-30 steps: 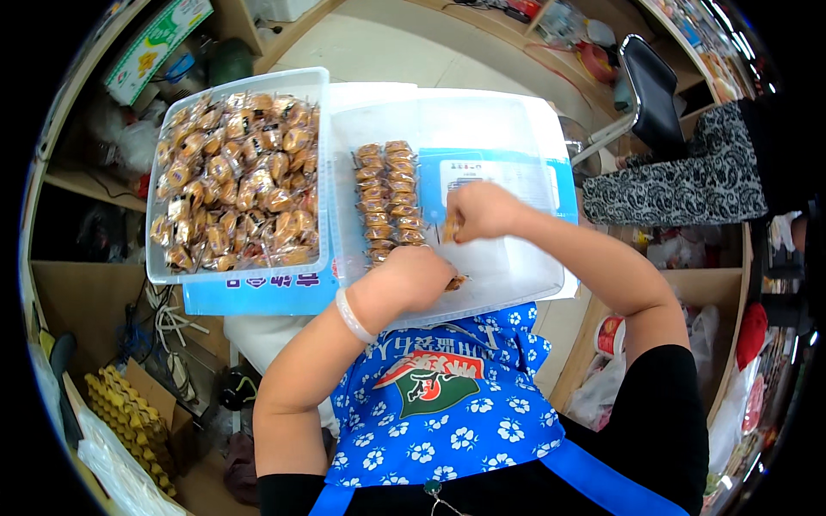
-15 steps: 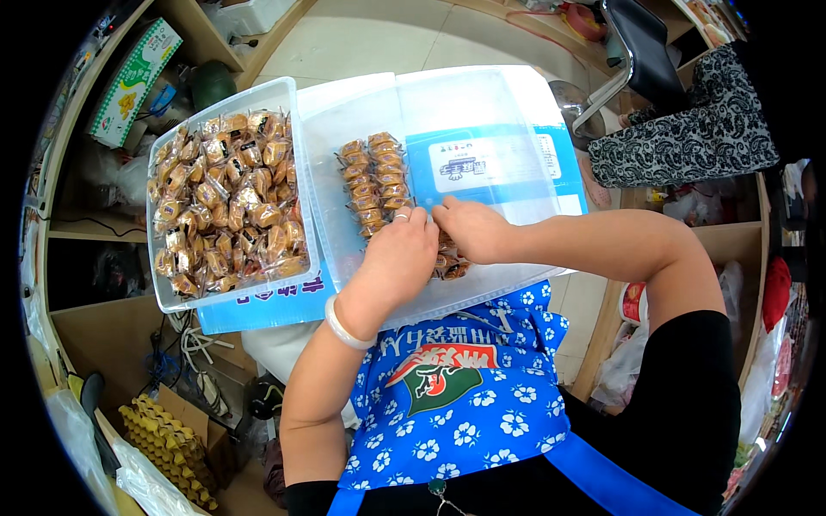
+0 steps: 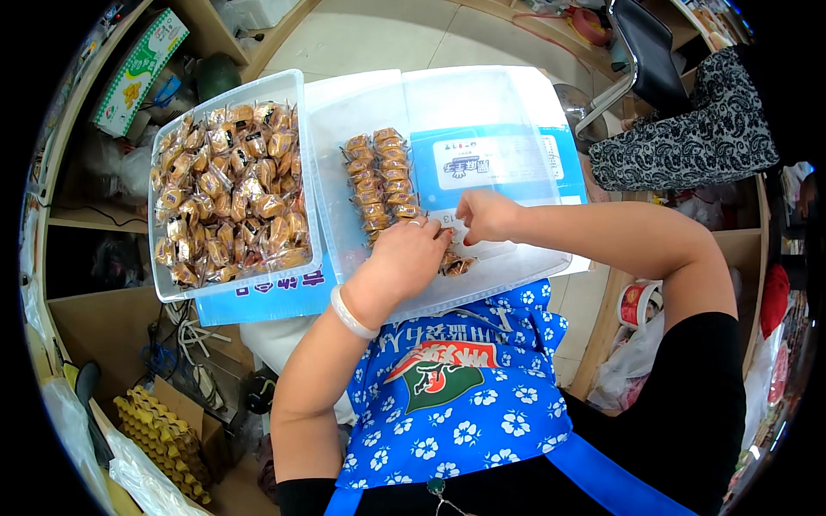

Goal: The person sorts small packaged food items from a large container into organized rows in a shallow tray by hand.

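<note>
1. Tub, translucent, the source tub: stands at our left, tilted slightly in view, holding a loose heap of wrapped pastries in clear film, unsorted. By our judgement this heap is the bulk of what is left.
2. Tub, translucent, the receiving tub: stands just beside the first. Its far part and much of its right side are bare, so we judge the laying-out to be at an early stage.
3. Rows, two, side by side: a left row and a right row of the same pastries, close-packed and running toward us. We reckon these as the part done; their near ends go under our left hand, so we cannot give a full count.
4. Packets, a few, the near packets: in the receiving tub, right of the rows, close by both hands. We take them for the start of another row, though our fingers hide part of them.
5. Left hand, with a pale bracelet: fingers bent down over the near end of the rows. We cannot tell whether it pinches a packet.
6. Right hand: above the receiving tub, fingers curled, thumb near the forefinger. We cannot tell whether anything is caught between them.
7. Carton, blue and white, the carton: lies beneath both tubs.
</note>
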Motion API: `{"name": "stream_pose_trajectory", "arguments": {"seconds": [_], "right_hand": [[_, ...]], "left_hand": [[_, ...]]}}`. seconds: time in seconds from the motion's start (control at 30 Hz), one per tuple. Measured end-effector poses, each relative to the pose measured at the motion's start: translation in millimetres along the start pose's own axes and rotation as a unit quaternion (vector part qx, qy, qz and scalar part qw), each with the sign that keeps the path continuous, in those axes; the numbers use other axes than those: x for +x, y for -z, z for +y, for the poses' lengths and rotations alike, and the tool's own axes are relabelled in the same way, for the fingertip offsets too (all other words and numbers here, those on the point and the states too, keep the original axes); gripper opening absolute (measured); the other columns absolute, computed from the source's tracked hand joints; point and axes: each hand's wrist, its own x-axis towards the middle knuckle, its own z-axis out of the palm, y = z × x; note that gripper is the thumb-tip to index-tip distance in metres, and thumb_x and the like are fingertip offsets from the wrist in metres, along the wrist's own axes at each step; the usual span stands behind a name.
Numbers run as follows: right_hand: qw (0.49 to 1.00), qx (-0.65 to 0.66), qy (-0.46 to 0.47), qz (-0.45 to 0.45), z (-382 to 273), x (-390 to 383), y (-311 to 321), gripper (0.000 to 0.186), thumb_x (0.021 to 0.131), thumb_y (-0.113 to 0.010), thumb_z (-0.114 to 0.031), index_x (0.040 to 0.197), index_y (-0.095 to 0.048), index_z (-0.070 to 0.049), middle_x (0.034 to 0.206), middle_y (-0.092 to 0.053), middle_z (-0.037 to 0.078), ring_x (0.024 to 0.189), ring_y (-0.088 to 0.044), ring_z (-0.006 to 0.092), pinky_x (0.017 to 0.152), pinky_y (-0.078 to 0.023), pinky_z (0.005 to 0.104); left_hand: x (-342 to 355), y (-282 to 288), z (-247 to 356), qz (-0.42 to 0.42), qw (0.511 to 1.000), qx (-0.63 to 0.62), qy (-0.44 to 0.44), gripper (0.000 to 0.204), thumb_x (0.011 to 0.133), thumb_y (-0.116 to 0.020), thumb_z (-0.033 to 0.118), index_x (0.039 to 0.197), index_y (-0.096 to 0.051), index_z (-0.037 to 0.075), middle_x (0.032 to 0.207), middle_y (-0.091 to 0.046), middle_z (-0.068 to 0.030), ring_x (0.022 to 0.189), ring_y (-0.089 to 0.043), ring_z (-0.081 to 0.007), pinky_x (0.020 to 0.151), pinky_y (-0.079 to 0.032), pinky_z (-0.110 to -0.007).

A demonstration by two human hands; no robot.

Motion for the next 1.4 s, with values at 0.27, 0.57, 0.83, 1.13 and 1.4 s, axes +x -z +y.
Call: {"name": "stream_pose_trajectory", "arguments": {"seconds": [0.27, 0.57, 0.83, 1.13, 1.4], "right_hand": [[0.990, -0.093, -0.061, -0.088, -7, -7, -15, 0.031, 0.067, -0.085, -0.010, 0.094, -0.072, 0.000, 0.089, -0.072, 0.014, 0.077, -0.069, 0.0225, 0.069, -0.055, 0.0326], [0.998, 0.017, -0.057, -0.007, -5, -10, -34, 0.056, 0.063, -0.089, -0.012, 0.112, -0.065, 0.001, 0.093, -0.072, 0.016, 0.087, -0.069, 0.0238, 0.072, -0.054, 0.0343], [0.998, -0.004, -0.051, -0.034, 7, -2, -33, 0.068, 0.057, -0.093, -0.022, 0.116, -0.068, 0.003, 0.101, -0.072, 0.016, 0.087, -0.070, 0.0255, 0.075, -0.056, 0.0337], [0.999, -0.020, -0.021, -0.034, 10, -14, -28, 0.028, 0.064, -0.088, -0.023, 0.082, -0.078, -0.004, 0.084, -0.073, 0.014, 0.079, -0.067, 0.0252, 0.071, -0.052, 0.0368], [0.999, -0.014, -0.002, -0.029, 9, -11, -41, 0.029, 0.066, -0.087, -0.028, 0.084, -0.079, -0.005, 0.081, -0.073, 0.015, 0.075, -0.067, 0.0256, 0.071, -0.052, 0.0368]], "left_hand": [[0, -1, 1, -0.002, 1.000, -0.004, 0.012, 0.050, 0.083, -0.066, 0.012, 0.132, -0.059, 0.008, 0.116, -0.062, -0.0095, 0.104, -0.064, -0.0283, 0.083, -0.055, -0.039], [-3, -3, -2, -0.015, 1.000, 0.011, 0.015, 0.047, 0.083, -0.066, 0.010, 0.130, -0.061, 0.009, 0.113, -0.062, -0.0085, 0.101, -0.064, -0.0272, 0.081, -0.055, -0.038], [10, -5, 6, -0.026, 0.997, 0.066, -0.015, 0.023, 0.080, -0.066, 0.009, 0.103, -0.072, 0.008, 0.084, -0.069, -0.0079, 0.080, -0.069, -0.0258, 0.067, -0.056, -0.036], [21, 13, 11, -0.078, 0.992, 0.073, -0.064, 0.011, 0.071, -0.073, 0.007, 0.082, -0.073, 0.006, 0.076, -0.071, -0.0096, 0.073, -0.072, -0.0261, 0.062, -0.057, -0.036], [23, 11, 6, -0.064, 0.994, 0.087, -0.023, 0.013, 0.074, -0.070, 0.008, 0.087, -0.072, 0.006, 0.076, -0.071, -0.0116, 0.074, -0.072, -0.0271, 0.063, -0.057, -0.036]]}}
